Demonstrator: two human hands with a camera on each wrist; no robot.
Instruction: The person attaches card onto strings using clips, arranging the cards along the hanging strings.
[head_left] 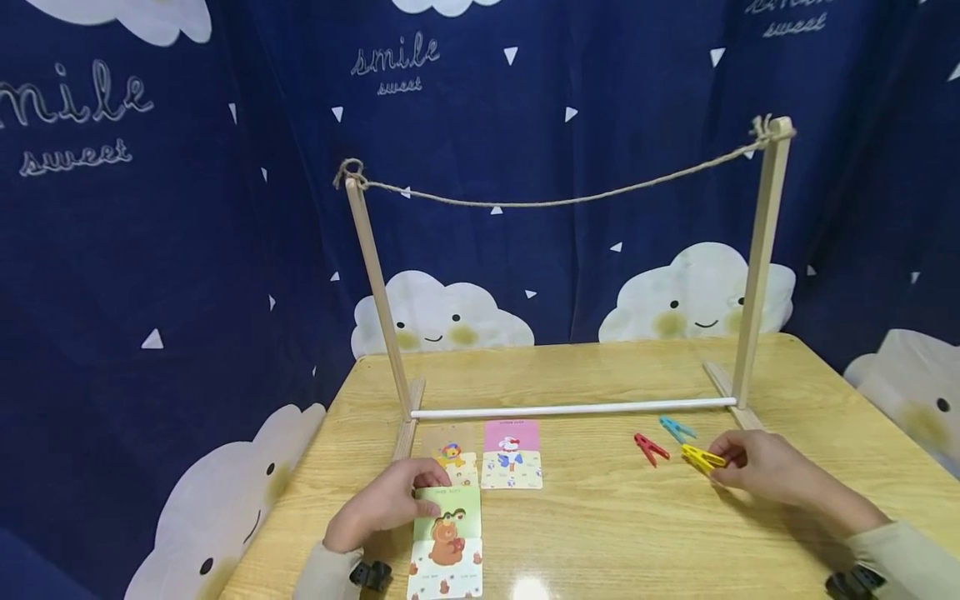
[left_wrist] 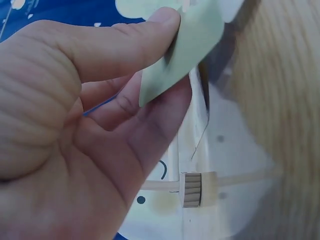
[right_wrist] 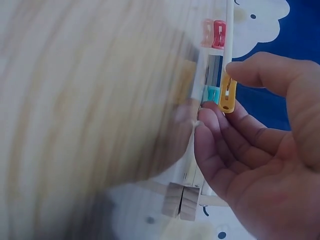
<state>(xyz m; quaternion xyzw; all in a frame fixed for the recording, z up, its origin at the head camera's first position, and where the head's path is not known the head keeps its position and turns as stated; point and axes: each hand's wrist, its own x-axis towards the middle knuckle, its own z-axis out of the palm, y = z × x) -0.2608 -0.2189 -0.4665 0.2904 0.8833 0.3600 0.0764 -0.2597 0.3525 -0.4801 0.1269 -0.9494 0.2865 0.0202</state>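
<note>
On the table's left side our left hand pinches the green bear card, thumb over its top edge, below 2 cards lying flat. Past the red and blue pegs, our right hand pinches the yellow peg between thumb and fingertips.
</note>
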